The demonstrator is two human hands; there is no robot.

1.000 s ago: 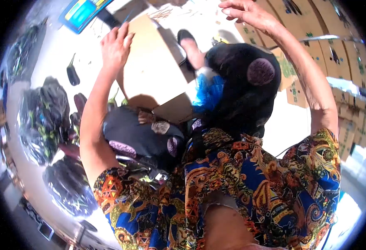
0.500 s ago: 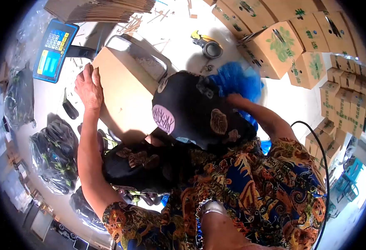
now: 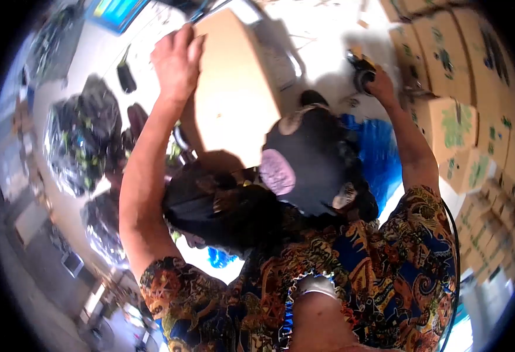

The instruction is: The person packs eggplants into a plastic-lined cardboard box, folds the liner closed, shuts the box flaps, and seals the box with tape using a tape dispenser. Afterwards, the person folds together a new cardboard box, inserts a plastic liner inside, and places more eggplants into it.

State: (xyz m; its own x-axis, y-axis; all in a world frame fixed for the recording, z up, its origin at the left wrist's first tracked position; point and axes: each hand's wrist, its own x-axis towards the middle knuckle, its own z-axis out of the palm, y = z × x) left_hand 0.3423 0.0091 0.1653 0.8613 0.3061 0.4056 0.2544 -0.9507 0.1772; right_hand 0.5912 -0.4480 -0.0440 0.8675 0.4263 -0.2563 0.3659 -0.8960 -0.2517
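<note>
A plain brown cardboard box (image 3: pixel 228 76) lies tilted in front of me, beside my knees. My left hand (image 3: pixel 178 64) grips its far left edge, thumb along the top, the other fingers bent down its left side. On the floor to the right is a tape dispenser (image 3: pixel 361 73) with a yellow part and a dark round roll. My right hand (image 3: pixel 382 88) has its fingers closed around the near side of the dispenser; blur hides the exact grip. Blue plastic (image 3: pixel 378 149) lies between my right forearm and my knee.
A scale display (image 3: pixel 117 13) stands at the far left, with a single eggplant (image 3: pixel 126 73) near it. Bagged eggplants (image 3: pixel 87 135) lie left of my arm. Printed cartons (image 3: pixel 445 56) are stacked along the right. A metal frame (image 3: pixel 290 58) is beside the box.
My right hand has moved from the blue plastic forward to the tape dispenser. My left hand keeps its place on the box edge. The view has shifted, putting the scale display higher.
</note>
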